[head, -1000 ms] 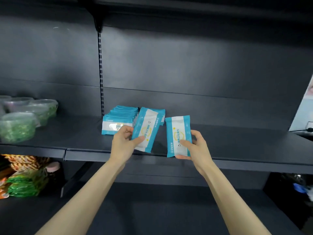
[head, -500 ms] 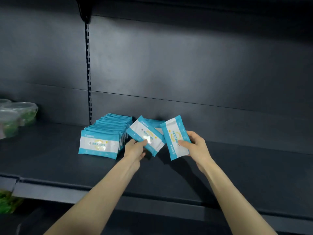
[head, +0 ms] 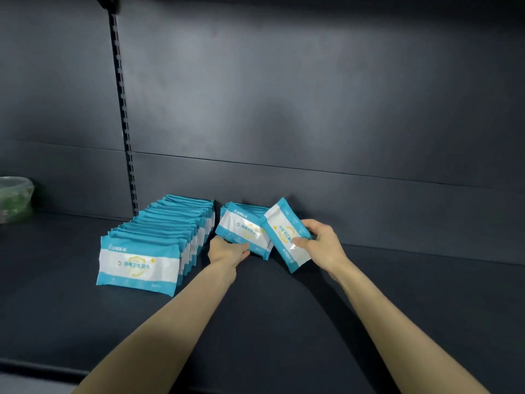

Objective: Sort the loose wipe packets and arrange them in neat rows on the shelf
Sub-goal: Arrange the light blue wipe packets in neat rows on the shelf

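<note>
Shelf (head: 397,322): dark and flat. On its left half I record a long row of wipe packets (head: 170,240), upright on edge, running near to far. Just right of it, at the far side, stands a short second row (head: 252,209). A tilted packet (head: 241,231) leans at that row's near end, gripped by my left hand (head: 227,250). My right hand (head: 318,243) holds a loose packet (head: 281,228); I cannot tell whether its lower corner touches the shelf. A clear container (head: 15,199) sits at the far left.
</note>
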`<state>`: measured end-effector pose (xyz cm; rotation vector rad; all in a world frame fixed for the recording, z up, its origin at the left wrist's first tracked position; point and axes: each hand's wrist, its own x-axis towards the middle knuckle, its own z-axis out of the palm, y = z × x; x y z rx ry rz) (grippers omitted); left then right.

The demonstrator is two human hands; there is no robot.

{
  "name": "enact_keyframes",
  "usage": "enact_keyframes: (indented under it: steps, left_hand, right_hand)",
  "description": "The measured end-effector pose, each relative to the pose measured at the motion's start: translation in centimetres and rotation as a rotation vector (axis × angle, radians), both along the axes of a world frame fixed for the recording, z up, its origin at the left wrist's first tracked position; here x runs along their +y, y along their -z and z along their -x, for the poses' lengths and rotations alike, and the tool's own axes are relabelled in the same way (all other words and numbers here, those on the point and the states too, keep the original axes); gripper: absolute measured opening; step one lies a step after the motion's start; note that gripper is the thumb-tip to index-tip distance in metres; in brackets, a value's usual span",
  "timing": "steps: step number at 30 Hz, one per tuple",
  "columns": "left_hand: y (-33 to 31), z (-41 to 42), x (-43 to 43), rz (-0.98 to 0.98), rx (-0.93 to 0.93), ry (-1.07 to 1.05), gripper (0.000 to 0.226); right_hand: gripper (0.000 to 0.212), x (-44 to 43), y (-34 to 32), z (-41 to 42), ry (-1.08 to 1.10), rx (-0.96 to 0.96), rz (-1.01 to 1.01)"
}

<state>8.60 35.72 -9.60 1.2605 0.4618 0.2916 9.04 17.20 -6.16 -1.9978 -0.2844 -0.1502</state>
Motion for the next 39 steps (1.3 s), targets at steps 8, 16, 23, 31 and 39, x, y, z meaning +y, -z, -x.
enact_keyframes:
  steps: [8, 16, 23, 31, 39]
  left_hand:
    - [-0.3, -0.4, 0.7, -0.262, 0.117, -0.053, 0.047]
    - [-1.6, 2.1, 1.9, -0.883, 0.108, 0.176, 0.051]
    - [-6.2, 2.9, 4.3, -1.513, -0.072, 0.264, 0.041]
    - [-5.6, 1.7, 3.2, -1.404, 0.200, 0.540, 0.024]
    - [-5.9, 1.3, 4.1, -0.942, 0.050, 0.620, 0.032]
  right_hand:
    - [0.029, 1.2, -0.2, -1.1, 0.027, -0.085, 0.120]
    - [0.030, 3.2, -0.5, -1.3, 0.110, -0.188, 0.236]
    - [0.028, 4.2, -0.3, -1.8, 0.105, -0.208, 0.249]
    - [0.026, 5.0, -0.5, -2.0, 0.113, 0.141, -0.284]
    - [0.029, 6.6, 0.4, -0.3, -0.156, 0.388, -0.718]
